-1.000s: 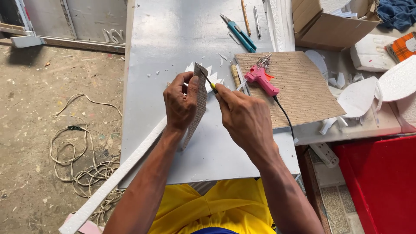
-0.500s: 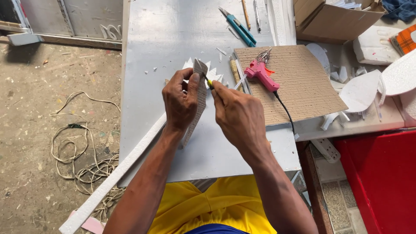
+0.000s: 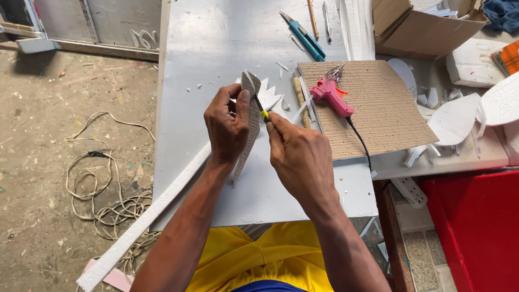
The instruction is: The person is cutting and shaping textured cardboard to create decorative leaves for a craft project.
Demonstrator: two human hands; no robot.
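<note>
My left hand (image 3: 230,127) grips a long, narrow, pointed piece of grey-white foam board (image 3: 250,86), holding it upright over a grey tabletop (image 3: 216,43). My right hand (image 3: 300,157) is closed on a small knife with a yellow-and-black handle (image 3: 264,115), its thin blade resting against the piece's upper edge near my left thumb. Behind the hands lies a white zigzag-cut foam scrap (image 3: 270,97).
A pink glue gun (image 3: 335,96) with a black cord lies on a brown corrugated cardboard sheet (image 3: 378,108). A teal utility knife (image 3: 305,39), pencils, a cardboard box (image 3: 421,27), white foam cut-outs (image 3: 459,116), a long foam strip (image 3: 151,216), a red bin (image 3: 476,227) and floor cord (image 3: 102,189) surround the table.
Both hands stay together on the foam piece; the view shifted slightly and the knife hand moved a little along the piece's edge.
</note>
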